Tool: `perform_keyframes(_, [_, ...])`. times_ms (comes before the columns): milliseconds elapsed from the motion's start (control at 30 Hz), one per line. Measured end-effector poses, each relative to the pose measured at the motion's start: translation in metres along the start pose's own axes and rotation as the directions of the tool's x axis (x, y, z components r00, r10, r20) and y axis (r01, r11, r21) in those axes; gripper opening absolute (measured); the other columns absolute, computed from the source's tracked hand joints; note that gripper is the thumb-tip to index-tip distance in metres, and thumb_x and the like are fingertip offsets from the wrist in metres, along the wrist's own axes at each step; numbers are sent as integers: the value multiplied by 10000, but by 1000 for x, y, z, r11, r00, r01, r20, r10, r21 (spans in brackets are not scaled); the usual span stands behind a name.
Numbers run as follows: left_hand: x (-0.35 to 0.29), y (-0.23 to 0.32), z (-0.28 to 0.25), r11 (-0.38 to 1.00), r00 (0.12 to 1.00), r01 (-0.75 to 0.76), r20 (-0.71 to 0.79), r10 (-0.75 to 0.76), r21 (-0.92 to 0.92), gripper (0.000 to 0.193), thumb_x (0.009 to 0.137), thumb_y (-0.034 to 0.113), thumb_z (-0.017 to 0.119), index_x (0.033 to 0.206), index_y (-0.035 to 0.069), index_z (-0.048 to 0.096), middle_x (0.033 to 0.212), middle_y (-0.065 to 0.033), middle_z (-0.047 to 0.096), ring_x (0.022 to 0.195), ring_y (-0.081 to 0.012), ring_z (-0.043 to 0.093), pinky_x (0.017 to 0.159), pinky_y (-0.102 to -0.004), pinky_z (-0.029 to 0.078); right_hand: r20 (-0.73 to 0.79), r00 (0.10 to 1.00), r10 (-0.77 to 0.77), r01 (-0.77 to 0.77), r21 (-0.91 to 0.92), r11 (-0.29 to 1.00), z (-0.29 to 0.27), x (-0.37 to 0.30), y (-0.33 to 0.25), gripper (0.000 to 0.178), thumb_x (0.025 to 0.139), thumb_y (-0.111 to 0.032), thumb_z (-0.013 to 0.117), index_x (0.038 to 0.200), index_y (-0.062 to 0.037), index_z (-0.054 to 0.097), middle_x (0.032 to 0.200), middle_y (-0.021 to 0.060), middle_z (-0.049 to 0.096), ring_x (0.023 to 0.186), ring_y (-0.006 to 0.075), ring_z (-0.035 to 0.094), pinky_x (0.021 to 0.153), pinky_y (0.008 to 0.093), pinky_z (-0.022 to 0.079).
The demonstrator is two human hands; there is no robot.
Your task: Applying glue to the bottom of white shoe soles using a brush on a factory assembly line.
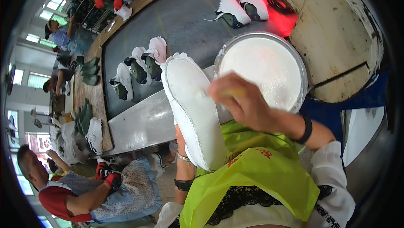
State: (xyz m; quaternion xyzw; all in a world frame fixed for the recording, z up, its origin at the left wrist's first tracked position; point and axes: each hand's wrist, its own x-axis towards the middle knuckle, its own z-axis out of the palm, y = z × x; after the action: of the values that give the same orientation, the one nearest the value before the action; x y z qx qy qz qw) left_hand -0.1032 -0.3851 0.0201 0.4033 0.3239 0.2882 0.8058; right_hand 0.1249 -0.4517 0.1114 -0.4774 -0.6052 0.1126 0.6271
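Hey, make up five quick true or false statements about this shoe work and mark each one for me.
1. The left hand is mostly hidden behind the raised white shoe. True.
2. The right hand is empty. False: it grips a tool with a yellowish handle.
3. The round basin is to the right of the raised white shoe. True.
4. The row of three shoes is solid black. False: they are pale and dark green.
5. The co-worker at lower left wears red gloves. True.
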Motion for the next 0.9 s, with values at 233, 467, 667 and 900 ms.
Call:
perform_keyframes(233, [1,7,2,979,987,150,86,-139,-140,711,890,526,451,1350,-1,323,1281,-169,490,1090,-283,553,924,-407,473,-74,949,305,-304,33,952,1,65,-3,230,879,-207,553,902,19,586,668,161,583,614,262,605,577,357,460])
perform_keyframes(467, [102,70,30,959,963,234,173,-205,-162,707,872,542,484,1343,27,365,1245,-135,536,1081,-262,568,946,-417,459,-229,830,509,-504,83,860,-68,62,37,226,888,-185,565,921,36,597,796,75,636,712,125,597,627,265,466])
perform_keyframes(667, [343,62,-1,982,988,129,-98,-116,138,677,795,476,655,1217,-30,498,1145,-93,599,971,-198,609,840,-341,486,-359,685,634,-662,57,747,-100,40,14,132,900,-98,566,956,15,604,824,23,604,769,73,564,662,221,462])
perform_keyframes(900, [477,12,30,806,896,211,-440,68,553,891,699,702,572,1155,-62,560,1150,-203,589,1064,-296,577,915,-366,430,-453,568,687,-714,144,685,-114,23,34,141,923,-102,524,980,19,569,953,74,571,831,133,578,728,265,503])
